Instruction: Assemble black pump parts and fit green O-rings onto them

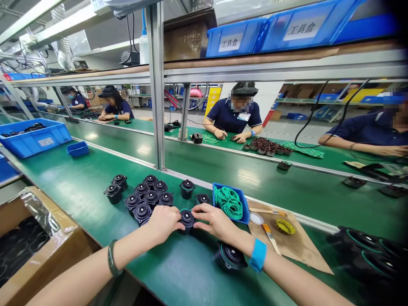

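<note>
Between my two hands stands a black round motor housing [187, 218] with a pale pin at its centre. A thin green rubber ring [185, 209] shows along its far edge. My left hand [163, 224] grips the left side, thumb near the front. From the right, my right hand [213, 219] has its fingers and thumb on the rim. Part of the ring is hidden by my fingers. Several like housings [151, 197] are grouped by my left hand, and another housing [230, 256] sits under my right forearm. A blue bin [247, 212] beyond my right hand holds green rings [230, 203].
Cardboard [307, 242] on the right carries brushes [270, 239] and a yellow ring-shaped thing [284, 227]. More housings [366, 250] stand far right. An open carton [68, 242] is at the lower left. A metal post [156, 85] rises ahead; co-workers [236, 110] sit across the bench.
</note>
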A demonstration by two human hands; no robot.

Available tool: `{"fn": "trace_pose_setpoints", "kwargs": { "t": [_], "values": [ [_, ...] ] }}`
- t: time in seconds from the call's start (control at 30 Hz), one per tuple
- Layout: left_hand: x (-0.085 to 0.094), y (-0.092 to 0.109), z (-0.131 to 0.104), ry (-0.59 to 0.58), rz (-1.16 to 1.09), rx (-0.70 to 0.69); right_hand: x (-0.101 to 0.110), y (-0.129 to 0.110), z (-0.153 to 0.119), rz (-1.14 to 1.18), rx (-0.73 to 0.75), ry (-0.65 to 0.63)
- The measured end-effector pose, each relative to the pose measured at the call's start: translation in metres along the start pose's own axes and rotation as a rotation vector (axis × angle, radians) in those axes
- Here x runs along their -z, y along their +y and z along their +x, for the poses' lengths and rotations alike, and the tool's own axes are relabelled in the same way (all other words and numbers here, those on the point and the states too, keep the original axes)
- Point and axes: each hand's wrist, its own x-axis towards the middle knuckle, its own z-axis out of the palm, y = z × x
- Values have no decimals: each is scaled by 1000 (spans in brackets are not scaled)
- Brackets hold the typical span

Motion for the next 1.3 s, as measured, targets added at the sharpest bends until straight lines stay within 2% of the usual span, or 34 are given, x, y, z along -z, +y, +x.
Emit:
{"fn": "trace_pose_setpoints", "kwargs": {
  "t": [0.2,0.43,0.6,0.8,0.87,0.97,1.03,1.13,1.23,1.3],
  "values": [
    [3,3,-2,4,-24,-2,-3,-3,-3,-98,110,29],
    [4,6,-3,54,-27,41,-2,-13,3,-252,171,31],
    [-8,12,-6,76,32,26,1,-24,3,-399,236,-37],
    [-29,29,-14,118,139,-61,1,-41,1,-526,280,-146],
    [-37,36,-18,195,234,-92,-1,-49,-1,-546,249,-163],
    [-52,46,-25,378,457,-139,-4,-63,-6,-542,175,-179],
    [-59,51,-28,417,536,-130,-1,-67,-7,-500,133,-190],
    [-56,53,-31,291,493,-86,16,-53,-8,-440,9,-178],
    [-37,43,-35,127,318,-76,42,-15,-11,-486,-262,-96],
    [-20,30,-37,110,159,-31,57,15,-15,-537,-429,-59]
  ]
}}
